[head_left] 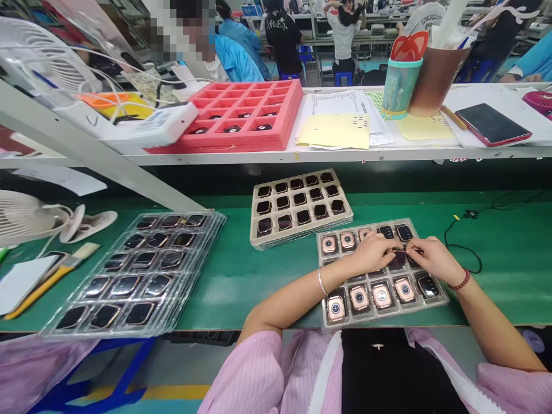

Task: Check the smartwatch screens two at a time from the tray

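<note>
A clear plastic tray (388,312) lies in front of me with rows of smartwatch bodies. Several rose-gold watch bodies (359,298) lie back side up, while some at the right, such as one dark watch body (428,286), show black faces. Over the tray's right part, my left hand (374,253) is closed with its fingertips on a dark-faced smartwatch (397,260). Pinched fingers of my right hand (435,260) meet the same watch at its right edge. The fingers partly cover the watch and neighbouring pockets.
Stacked trays of dark watch bodies stand at left (142,276) and back centre (301,207). A brush (52,280) and small fan (30,218) lie far left. Above, a shelf (328,154) holds a red foam tray (241,141), papers, cups and a phone (493,123). A black cable (463,247) runs right.
</note>
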`<state>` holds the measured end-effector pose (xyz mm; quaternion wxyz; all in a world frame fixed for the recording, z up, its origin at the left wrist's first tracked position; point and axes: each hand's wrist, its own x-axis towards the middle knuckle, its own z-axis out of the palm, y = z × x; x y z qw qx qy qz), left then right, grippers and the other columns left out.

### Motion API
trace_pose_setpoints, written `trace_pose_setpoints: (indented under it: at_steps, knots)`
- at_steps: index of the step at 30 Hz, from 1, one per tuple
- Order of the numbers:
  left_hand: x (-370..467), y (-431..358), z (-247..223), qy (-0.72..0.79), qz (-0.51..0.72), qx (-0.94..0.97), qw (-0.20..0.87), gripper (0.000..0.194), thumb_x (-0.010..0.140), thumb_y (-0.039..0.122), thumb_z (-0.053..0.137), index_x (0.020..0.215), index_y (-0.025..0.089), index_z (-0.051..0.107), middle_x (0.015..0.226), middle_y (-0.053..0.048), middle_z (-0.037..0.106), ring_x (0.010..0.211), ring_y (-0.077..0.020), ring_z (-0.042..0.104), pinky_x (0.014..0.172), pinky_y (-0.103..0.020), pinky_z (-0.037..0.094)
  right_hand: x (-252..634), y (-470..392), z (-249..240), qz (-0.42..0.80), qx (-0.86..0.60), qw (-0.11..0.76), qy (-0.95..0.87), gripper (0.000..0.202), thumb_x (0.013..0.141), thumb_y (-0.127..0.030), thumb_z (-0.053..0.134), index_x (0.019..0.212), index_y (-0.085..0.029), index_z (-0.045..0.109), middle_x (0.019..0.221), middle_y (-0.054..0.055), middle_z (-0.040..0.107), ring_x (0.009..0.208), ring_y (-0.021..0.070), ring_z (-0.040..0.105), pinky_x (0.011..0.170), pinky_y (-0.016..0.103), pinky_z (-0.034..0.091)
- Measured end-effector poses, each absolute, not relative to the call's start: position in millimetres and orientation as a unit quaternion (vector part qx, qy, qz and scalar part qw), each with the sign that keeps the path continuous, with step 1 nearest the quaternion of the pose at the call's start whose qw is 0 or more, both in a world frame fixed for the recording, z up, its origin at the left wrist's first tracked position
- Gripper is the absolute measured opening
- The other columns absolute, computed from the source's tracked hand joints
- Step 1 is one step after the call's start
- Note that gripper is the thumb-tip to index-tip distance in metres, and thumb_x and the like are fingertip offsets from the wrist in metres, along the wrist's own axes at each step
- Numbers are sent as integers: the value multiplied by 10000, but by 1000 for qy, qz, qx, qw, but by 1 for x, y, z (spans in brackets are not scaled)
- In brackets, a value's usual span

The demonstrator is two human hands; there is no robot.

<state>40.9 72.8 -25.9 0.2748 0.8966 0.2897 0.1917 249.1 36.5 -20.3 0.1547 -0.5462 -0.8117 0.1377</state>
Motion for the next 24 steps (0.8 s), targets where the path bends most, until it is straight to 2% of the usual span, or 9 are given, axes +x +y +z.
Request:
trace_pose_setpoints:
  at_steps: [6,11,13,16,19,21,24]
  knots:
    - [39,70,-26,281,179,912,238,222,859,234,476,969,214,667,877,-30,688,872,-192,570,872,-353,337,256,21,-8,84,-599,187,-774,179,896,-287,449,809,-196,577,736,39,665,642,195,570,778,365,335]
    - [37,72,-24,296,200,898,258,244,861,224,475,1058,200,616,982,-43,661,927,-186,585,873,-342,344,255,-20,11,200,-470,61,-858,153,885,-235,487,754,-219,566,767,3,633,712,175,569,824,366,328]
    - [37,70,-20,291,203,894,274,251,876,237,457,1078,204,603,984,-42,664,935,-186,590,890,-345,340,252,-28,12,216,-466,50,-857,160,881,-216,484,740,-216,559,726,-5,619,697,173,564,847,385,327]
    - [36,61,-12,259,192,891,319,304,882,319,473,1154,214,559,945,-36,677,915,-185,597,924,-345,336,249,-25,8,238,-518,119,-813,187,899,-258,458,746,-220,557,694,1,627,698,186,562,775,344,383]
    - [36,48,-7,225,167,890,360,509,795,406,602,1255,229,474,916,-24,679,890,-194,598,921,-340,354,249,-14,2,237,-586,197,-750,206,907,-309,440,765,-221,561,705,18,644,719,203,564,661,300,408]
    - [38,41,-9,223,166,886,372,546,783,337,623,1285,229,439,903,-14,676,864,-180,601,913,-326,364,249,-9,-2,231,-606,213,-731,214,907,-319,435,763,-221,558,674,13,635,681,198,562,630,291,403]
    - [42,38,-17,250,182,875,373,449,820,213,546,1262,214,463,850,1,671,796,-146,610,893,-302,380,248,-6,-5,238,-612,208,-725,230,911,-344,427,758,-223,550,599,-10,599,592,181,547,581,279,388]
